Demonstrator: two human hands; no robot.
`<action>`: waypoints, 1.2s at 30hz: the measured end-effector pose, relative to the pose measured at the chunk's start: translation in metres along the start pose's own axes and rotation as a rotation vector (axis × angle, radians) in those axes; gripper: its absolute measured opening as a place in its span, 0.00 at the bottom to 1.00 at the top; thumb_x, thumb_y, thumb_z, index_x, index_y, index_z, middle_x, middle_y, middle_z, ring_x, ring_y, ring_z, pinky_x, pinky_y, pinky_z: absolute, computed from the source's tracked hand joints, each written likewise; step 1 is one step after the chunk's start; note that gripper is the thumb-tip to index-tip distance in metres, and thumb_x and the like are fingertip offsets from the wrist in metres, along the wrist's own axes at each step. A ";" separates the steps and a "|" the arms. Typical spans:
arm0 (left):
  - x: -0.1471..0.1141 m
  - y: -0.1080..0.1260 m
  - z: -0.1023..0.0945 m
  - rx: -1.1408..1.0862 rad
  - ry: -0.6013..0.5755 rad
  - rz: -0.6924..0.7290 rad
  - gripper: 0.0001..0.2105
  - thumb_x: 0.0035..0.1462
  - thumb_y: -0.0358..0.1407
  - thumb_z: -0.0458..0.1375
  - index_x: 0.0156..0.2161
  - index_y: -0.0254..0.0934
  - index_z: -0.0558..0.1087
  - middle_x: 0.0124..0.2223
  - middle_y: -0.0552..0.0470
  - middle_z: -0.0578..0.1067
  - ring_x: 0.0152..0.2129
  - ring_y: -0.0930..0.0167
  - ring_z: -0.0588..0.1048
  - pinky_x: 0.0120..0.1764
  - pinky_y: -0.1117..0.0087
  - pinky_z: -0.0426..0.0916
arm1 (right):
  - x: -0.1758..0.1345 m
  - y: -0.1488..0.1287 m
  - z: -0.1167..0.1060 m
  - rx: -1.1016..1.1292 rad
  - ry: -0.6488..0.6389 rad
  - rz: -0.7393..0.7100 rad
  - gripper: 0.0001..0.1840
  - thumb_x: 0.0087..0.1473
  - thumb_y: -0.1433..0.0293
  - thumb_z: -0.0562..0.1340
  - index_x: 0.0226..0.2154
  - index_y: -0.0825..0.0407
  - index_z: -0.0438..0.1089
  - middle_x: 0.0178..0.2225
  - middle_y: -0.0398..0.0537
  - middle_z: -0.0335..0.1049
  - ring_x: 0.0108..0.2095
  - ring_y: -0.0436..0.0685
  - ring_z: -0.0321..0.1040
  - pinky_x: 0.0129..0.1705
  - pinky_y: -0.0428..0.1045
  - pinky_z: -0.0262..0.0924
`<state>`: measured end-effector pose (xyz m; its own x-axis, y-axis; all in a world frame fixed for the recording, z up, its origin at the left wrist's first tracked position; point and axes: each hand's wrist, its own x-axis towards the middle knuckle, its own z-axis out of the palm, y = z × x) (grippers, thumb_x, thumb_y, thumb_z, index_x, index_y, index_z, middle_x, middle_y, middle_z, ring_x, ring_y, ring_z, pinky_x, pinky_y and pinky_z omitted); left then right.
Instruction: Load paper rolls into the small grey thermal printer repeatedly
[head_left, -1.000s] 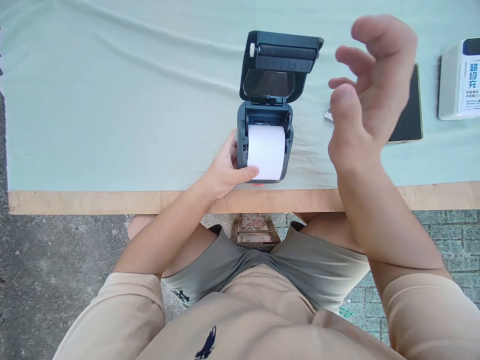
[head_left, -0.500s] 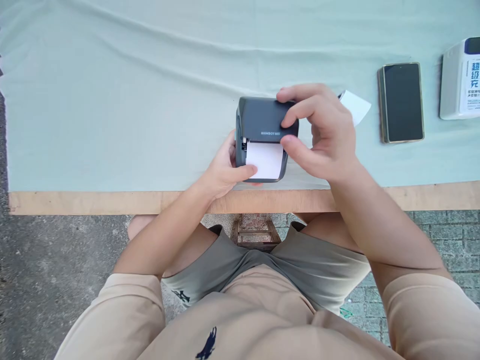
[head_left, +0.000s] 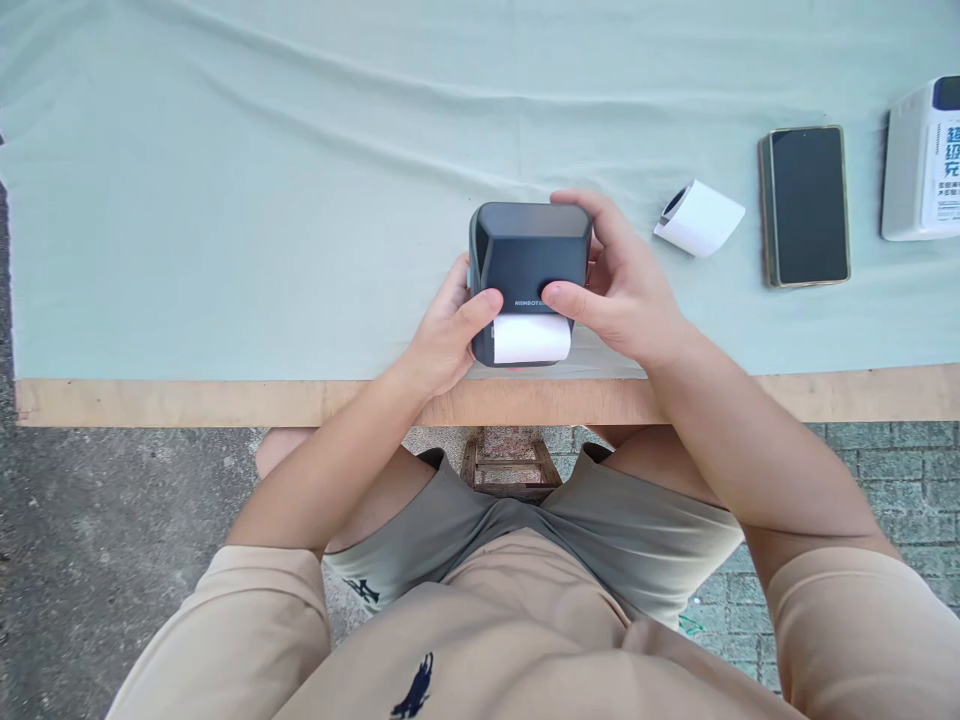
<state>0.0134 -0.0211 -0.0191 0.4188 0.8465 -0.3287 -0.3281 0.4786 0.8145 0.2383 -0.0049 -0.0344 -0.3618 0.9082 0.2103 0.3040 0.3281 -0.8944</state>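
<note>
Between both hands is a dark label printer (head_left: 534, 262), held over the cloth near the table's front edge. A strip of white label paper (head_left: 531, 339) comes out from under its lid at the near side. My left hand (head_left: 448, 332) grips the printer's left side, its thumb on the lid's front corner. Around the right side curls my right hand (head_left: 611, 285), with the thumb pressed on the lid by the brand lettering and a finger at the far corner. The other fingertips are hidden behind the printer.
A loose roll of white paper (head_left: 703, 219) lies right of the printer. Beyond it are a phone (head_left: 810, 205) and a white box-shaped device (head_left: 909, 170) cut off by the frame. Pale green cloth (head_left: 262, 230) covers the table, up to its bare wooden edge (head_left: 187, 402).
The printer's lid has come down over the paper, leaving a shorter strip showing. My left thumb moved from the paper onto the lid, and my right hand closed around the printer's right side.
</note>
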 end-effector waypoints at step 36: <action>0.010 -0.002 -0.003 -0.109 0.064 -0.080 0.22 0.70 0.54 0.53 0.61 0.47 0.73 0.53 0.50 0.83 0.49 0.55 0.86 0.42 0.54 0.86 | 0.002 0.013 -0.001 0.205 -0.070 0.088 0.48 0.65 0.33 0.56 0.76 0.38 0.49 0.53 0.47 0.75 0.45 0.57 0.77 0.39 0.51 0.76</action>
<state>0.0157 -0.0134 -0.0253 0.3940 0.8159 -0.4231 -0.3868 0.5648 0.7290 0.2427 0.0015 -0.0452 -0.4046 0.9082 0.1068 0.1545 0.1829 -0.9709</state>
